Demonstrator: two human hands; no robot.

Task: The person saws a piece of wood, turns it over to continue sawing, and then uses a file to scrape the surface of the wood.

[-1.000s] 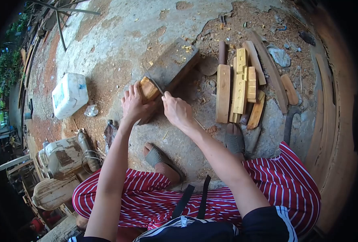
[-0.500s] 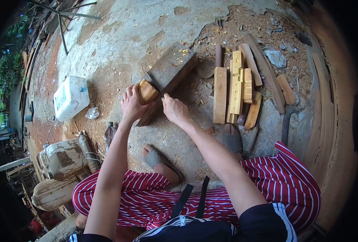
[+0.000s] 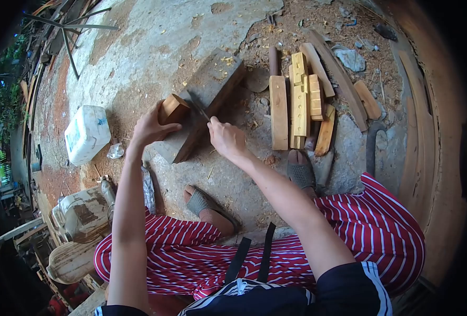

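- Wooden block (image 3: 173, 109): in the left hand (image 3: 150, 126), at the left side of a heavy beam (image 3: 207, 87); whether they touch, I cannot tell
- Left fingers wrap the block's far side, partly hidden by it; the thumb juts towards the beam
- Right hand (image 3: 226, 139): fingers curled together around the near end of a dark-bladed tool (image 3: 195, 102), its grip hidden by the fist; the blade slants over the beam, just beside the block
- In the way: the left palm covers part of the block
- To the right: a brown block (image 3: 279, 113), yellow notched wood (image 3: 299, 108) and long curved planks (image 3: 338, 79), close together
- To the left: a boxy white jug (image 3: 87, 135), with crumpled clear plastic (image 3: 116, 151) near it
- Nearer the body: 2 textured sandals (image 3: 204, 204), worn
- Textures: smooth, angular block; grey, straight-edged beam with yellow chips on top; cracked, patchy floor (image 3: 154, 58) strewn with shavings
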